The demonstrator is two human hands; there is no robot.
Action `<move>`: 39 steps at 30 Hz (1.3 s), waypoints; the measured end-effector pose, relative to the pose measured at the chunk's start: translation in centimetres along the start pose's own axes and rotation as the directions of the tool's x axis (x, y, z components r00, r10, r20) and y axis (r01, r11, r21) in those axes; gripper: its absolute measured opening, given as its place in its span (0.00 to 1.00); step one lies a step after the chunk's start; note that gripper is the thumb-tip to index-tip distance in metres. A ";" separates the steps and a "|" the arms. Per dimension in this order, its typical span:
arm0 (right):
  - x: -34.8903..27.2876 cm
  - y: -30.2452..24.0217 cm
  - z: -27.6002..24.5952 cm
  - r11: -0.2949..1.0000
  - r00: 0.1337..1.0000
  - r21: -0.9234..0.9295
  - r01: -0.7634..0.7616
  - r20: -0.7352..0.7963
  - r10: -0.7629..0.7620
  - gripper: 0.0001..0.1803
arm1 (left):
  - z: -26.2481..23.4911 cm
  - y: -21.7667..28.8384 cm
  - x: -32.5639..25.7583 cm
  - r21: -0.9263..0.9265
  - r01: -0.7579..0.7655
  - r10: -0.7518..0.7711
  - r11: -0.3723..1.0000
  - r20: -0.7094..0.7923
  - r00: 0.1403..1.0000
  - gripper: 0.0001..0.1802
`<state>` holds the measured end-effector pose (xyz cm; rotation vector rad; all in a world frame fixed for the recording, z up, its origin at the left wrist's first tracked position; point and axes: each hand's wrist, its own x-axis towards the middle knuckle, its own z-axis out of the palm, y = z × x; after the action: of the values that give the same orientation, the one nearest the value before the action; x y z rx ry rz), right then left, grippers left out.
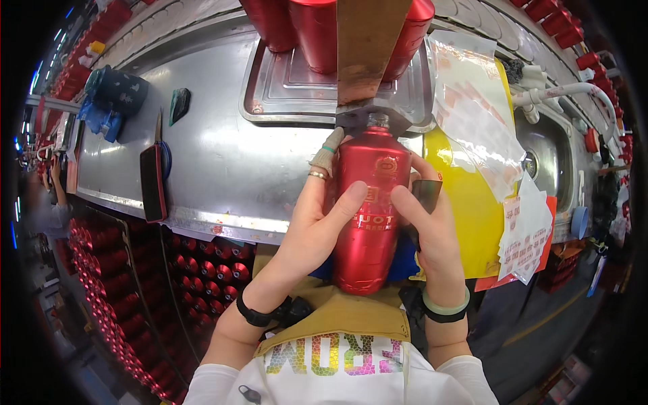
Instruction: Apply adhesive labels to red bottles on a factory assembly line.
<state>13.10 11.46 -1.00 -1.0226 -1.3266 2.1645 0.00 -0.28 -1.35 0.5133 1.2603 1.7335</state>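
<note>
A shiny red bottle (368, 260) with a bare clear neck and gold markings stands between my two hands, its neck pointing away from me. My left hand (312, 226) grips its left side, thumb on the front; a pale cloth cover with a green band wraps one fingertip. My right hand (435, 226) closes on the opposite side, thumb pressed to the front face. A small dark flat piece (428, 194) sits by the right fingers; its kind is unclear. Just beyond the bottle's neck rises a brown upright panel (364, 50).
Behind, a metal tray (253, 101) bears several red bottles (315, 34). Sticker sheets (472, 101) lie on a yellow sheet (442, 243) at right, near a sink (550, 145). Leftward are a phone (152, 182), a pointed tool (158, 128) and a dark jar (118, 91). Racked bottles (223, 272) fill the space below.
</note>
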 end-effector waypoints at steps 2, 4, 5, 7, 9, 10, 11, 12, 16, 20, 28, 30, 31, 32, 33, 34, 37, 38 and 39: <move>-0.1 -0.2 0.1 1.000 1.000 -0.008 0.003 0.009 -0.003 0.38 | -0.2 -0.1 -0.1 0.017 -0.015 0.014 1.000 0.020 1.000 0.38; -0.1 -0.3 0.3 1.000 1.000 0.006 -0.002 -0.005 0.002 0.39 | -0.2 -0.1 -0.1 0.003 -0.011 0.011 1.000 0.014 1.000 0.38; -0.1 -0.2 0.3 1.000 1.000 0.003 -0.003 -0.004 0.003 0.39 | -0.3 -0.1 -0.1 -0.008 -0.007 0.007 1.000 0.010 1.000 0.38; 0.0 0.1 -0.1 1.000 1.000 -0.012 0.015 0.000 -0.015 0.39 | -0.3 -0.2 -0.1 -0.032 -0.011 0.012 0.999 0.020 1.000 0.39; -0.1 0.2 -0.1 1.000 1.000 -0.015 0.016 -0.004 -0.017 0.39 | -0.3 0.0 -0.1 -0.023 0.005 -0.004 1.000 0.050 0.999 0.39; -0.1 0.2 -0.1 1.000 1.000 -0.017 0.019 -0.008 -0.019 0.39 | -0.3 -0.1 -0.1 -0.025 0.006 -0.005 1.000 0.051 0.999 0.39; -0.2 0.2 0.0 1.000 1.000 -0.018 0.019 -0.009 -0.019 0.39 | -0.4 -0.2 -0.1 -0.054 0.015 -0.014 0.998 0.031 0.999 0.39; -0.2 0.2 0.0 1.000 1.000 -0.024 0.015 -0.012 -0.015 0.38 | -0.4 -0.3 0.0 -0.083 0.025 -0.024 0.996 0.013 1.000 0.39; -0.4 0.2 -1.0 0.999 1.000 0.024 -0.028 0.015 0.027 0.33 | -0.3 -0.1 -1.4 -0.050 0.062 -0.063 0.997 -0.013 0.998 0.39; -0.8 0.8 -1.7 0.996 0.999 0.085 -0.040 0.006 0.040 0.30 | 0.1 0.4 -2.6 0.086 -0.010 0.007 0.996 0.034 0.999 0.38; -1.8 1.7 -1.3 0.989 0.987 -0.079 0.122 0.112 -0.113 0.41 | -0.3 0.1 -1.7 0.054 0.039 -0.043 0.998 0.074 0.996 0.32; -1.7 1.9 -1.7 0.985 0.980 -0.085 0.152 0.139 -0.139 0.41 | -0.3 0.0 -1.6 0.058 0.036 -0.041 0.998 0.085 0.996 0.32; -1.6 2.0 -1.8 0.979 0.972 -0.093 0.179 0.168 -0.162 0.41 | -0.1 -0.2 -1.6 0.029 0.025 -0.027 0.999 0.057 0.998 0.33; -1.6 1.7 -1.6 0.979 0.972 -0.091 0.180 0.168 -0.163 0.41 | 0.0 -0.2 -1.5 -0.001 0.013 -0.013 1.000 0.029 0.999 0.34; -1.7 1.2 -1.2 0.991 0.984 -0.047 0.126 0.136 -0.119 0.40 | 0.0 -0.2 -1.4 -0.001 0.013 -0.013 1.000 0.030 0.999 0.34; -1.7 0.8 -1.0 0.997 0.992 -0.001 0.073 0.106 -0.073 0.39 | 0.0 0.0 -1.3 0.052 0.019 -0.022 0.998 0.043 0.999 0.36; -1.5 1.7 -1.3 0.990 0.982 -0.029 0.140 0.130 -0.135 0.38 | 0.3 0.0 -1.2 0.115 0.022 -0.030 0.993 0.065 0.997 0.41; -1.6 1.6 -1.4 0.990 0.982 -0.028 0.141 0.130 -0.136 0.38 | 0.4 0.0 -1.2 0.125 0.021 -0.030 0.992 0.075 0.997 0.43; -1.6 1.5 -1.6 0.993 0.984 0.005 0.117 0.137 -0.117 0.37 | 0.3 0.0 -1.2 0.126 0.021 -0.030 0.992 0.073 0.997 0.43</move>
<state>15.39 10.69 -2.15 -0.7879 -1.4139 2.1777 0.82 -1.09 -0.98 0.6269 1.3218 1.6062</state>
